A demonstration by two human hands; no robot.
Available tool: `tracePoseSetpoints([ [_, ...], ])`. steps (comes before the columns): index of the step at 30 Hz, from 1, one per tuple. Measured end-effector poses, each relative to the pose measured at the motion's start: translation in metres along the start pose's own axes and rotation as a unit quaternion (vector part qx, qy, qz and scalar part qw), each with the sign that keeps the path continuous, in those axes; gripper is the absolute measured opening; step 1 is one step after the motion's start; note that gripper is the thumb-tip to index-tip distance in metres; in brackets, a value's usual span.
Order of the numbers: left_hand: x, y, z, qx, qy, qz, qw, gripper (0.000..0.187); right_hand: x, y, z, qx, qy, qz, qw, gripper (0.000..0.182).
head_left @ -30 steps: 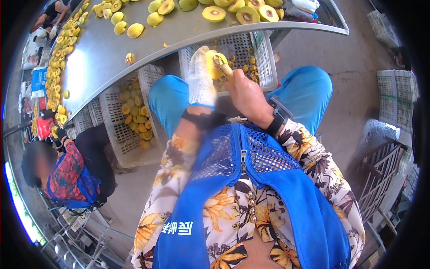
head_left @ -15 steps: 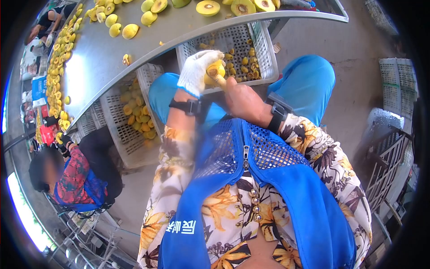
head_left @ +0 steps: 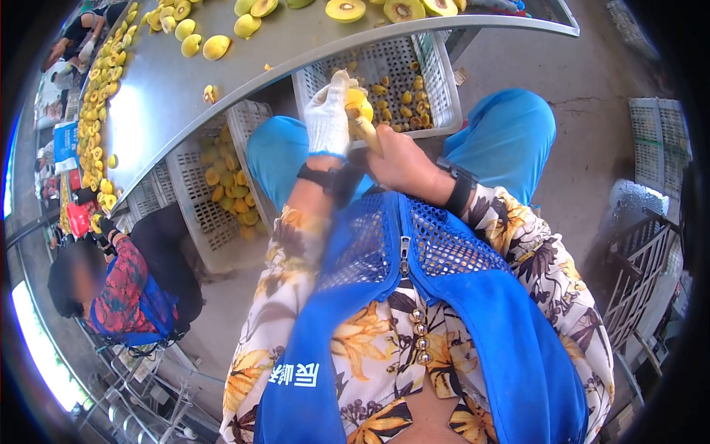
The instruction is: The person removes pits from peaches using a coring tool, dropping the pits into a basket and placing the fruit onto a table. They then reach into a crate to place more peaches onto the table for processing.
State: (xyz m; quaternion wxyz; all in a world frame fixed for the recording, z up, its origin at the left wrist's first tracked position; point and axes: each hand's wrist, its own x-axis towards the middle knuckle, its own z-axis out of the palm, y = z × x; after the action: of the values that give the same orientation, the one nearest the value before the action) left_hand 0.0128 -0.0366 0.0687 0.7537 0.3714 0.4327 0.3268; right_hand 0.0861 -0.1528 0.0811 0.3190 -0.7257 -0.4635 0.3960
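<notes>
My left hand (head_left: 328, 122), in a white knitted glove, is closed around a yellow peach half (head_left: 359, 106), its thumb or a finger pointing up. In my bare right hand (head_left: 403, 159) is a tool with a pale, wood-like handle (head_left: 368, 136). Its far end meets the peach, and the working tip is hidden there. Both hands are above my lap, at the near side of a white plastic crate (head_left: 451, 89) holding small brownish-yellow pieces (head_left: 407, 98), perhaps pits.
A metal table (head_left: 244, 70) with a raised edge carries many halved peaches (head_left: 216, 47). Left of my knee, another white crate (head_left: 186, 194) holds peach halves (head_left: 235, 200). A person in a red patterned sleeve (head_left: 126, 277) sits at left. Stacked crates (head_left: 658, 137) stand at right.
My left hand has turned more upright, with a digit now raised, and shifted slightly right with the peach. My right hand has tilted, showing more of the tool handle.
</notes>
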Motion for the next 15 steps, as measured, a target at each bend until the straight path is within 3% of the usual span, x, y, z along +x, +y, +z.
tracePoseSetpoints([
  [4, -0.002, -0.004, 0.01, 0.012, 0.025, 0.029, 0.999, 0.032, 0.0, -0.003, -0.004, 0.097, -0.042, 0.055, 0.993, 0.022],
  [7, -0.001, -0.008, 0.01, 0.011, 0.012, 0.016, 1.0, 0.031, 0.001, -0.014, -0.015, 0.185, -0.122, 0.183, 0.958, 0.019],
  [10, 0.002, -0.009, 0.006, -0.041, -0.057, 0.022, 0.997, 0.03, -0.003, -0.028, -0.021, 0.256, -0.099, 0.234, 0.933, 0.016],
  [15, -0.014, -0.003, 0.011, -0.067, 0.024, 0.014, 0.997, 0.026, 0.0, -0.018, -0.006, 0.237, -0.106, 0.191, 0.947, 0.022],
])
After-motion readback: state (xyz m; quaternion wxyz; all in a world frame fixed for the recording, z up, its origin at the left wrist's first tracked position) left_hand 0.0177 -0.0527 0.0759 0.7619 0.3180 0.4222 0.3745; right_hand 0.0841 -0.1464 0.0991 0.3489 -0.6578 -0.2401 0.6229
